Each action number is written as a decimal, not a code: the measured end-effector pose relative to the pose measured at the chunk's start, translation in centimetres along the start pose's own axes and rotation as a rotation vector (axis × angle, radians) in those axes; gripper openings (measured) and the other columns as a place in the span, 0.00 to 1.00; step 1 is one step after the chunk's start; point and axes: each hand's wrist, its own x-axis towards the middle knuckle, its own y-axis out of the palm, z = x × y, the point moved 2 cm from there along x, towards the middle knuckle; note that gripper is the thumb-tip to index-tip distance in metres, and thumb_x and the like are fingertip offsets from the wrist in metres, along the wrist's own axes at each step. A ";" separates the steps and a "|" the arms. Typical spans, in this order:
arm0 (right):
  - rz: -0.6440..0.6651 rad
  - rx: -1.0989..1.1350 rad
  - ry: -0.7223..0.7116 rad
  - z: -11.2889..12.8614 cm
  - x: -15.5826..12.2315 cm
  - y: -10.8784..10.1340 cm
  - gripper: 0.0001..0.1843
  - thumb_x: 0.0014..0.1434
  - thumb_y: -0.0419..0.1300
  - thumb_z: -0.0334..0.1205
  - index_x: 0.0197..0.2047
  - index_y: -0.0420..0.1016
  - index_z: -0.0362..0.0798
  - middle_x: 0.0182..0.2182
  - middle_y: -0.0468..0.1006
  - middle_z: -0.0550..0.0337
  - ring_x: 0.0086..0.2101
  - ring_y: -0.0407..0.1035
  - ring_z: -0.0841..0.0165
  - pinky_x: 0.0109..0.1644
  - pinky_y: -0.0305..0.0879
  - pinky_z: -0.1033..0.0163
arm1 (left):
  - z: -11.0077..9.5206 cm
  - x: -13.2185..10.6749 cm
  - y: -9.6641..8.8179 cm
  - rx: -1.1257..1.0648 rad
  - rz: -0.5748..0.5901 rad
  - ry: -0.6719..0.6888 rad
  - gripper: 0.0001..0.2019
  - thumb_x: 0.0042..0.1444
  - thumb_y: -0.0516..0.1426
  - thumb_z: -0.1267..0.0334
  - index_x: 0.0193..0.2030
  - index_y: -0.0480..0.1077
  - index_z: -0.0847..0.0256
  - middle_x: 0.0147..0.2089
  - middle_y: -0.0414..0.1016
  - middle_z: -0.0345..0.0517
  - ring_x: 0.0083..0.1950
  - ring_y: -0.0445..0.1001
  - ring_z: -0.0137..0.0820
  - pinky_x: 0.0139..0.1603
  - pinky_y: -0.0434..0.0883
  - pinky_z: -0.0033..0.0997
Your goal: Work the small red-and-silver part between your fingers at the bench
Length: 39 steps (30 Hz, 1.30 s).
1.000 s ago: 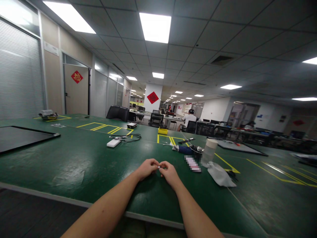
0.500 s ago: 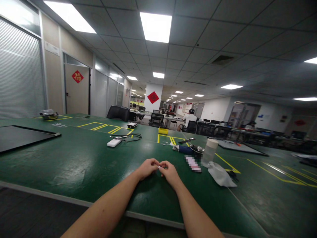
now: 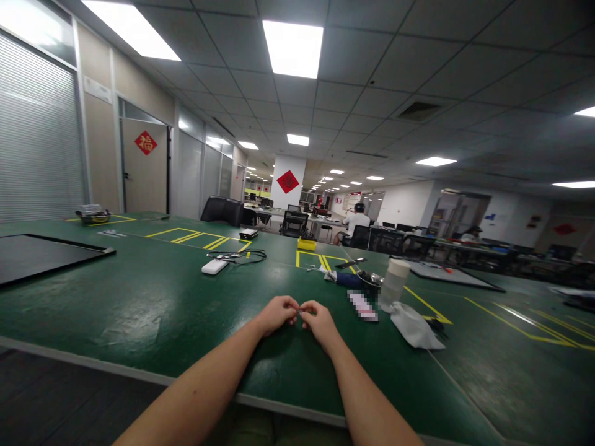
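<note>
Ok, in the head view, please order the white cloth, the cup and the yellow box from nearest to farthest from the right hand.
1. White cloth, just right of the right hand, which pinches a small part.
2. Cup, right, behind the cloth.
3. Yellow box, far back, near centre.

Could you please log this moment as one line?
left hand: pinching tiny part | right hand: pinching tiny part | over: green table

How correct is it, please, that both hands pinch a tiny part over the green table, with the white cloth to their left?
Not quite: the head view shows the white cloth to their right. The left hand and right hand do pinch a tiny part over the green table.
</note>
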 end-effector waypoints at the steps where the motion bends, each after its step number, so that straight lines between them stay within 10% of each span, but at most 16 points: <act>1: 0.000 0.004 0.004 0.0 0.0 0.0 0.08 0.47 0.56 0.35 0.33 0.72 0.45 0.24 0.72 0.64 0.19 0.67 0.74 0.22 0.58 0.69 | 0.1 0.0 0.0 -0.007 0.002 -0.001 0.09 0.44 0.54 0.71 0.34 0.70 0.66 0.25 0.71 0.40 0.26 0.69 0.26 0.29 0.66 0.25; 39: 0.042 0.101 0.075 -0.6 0.2 0.4 0.08 0.47 0.56 0.35 0.34 0.69 0.43 0.19 0.73 0.64 0.21 0.70 0.71 0.25 0.63 0.68 | -0.8 -0.4 -0.1 0.086 -0.025 0.027 0.08 0.43 0.58 0.69 0.33 0.72 0.67 0.27 0.73 0.41 0.28 0.68 0.26 0.29 0.63 0.24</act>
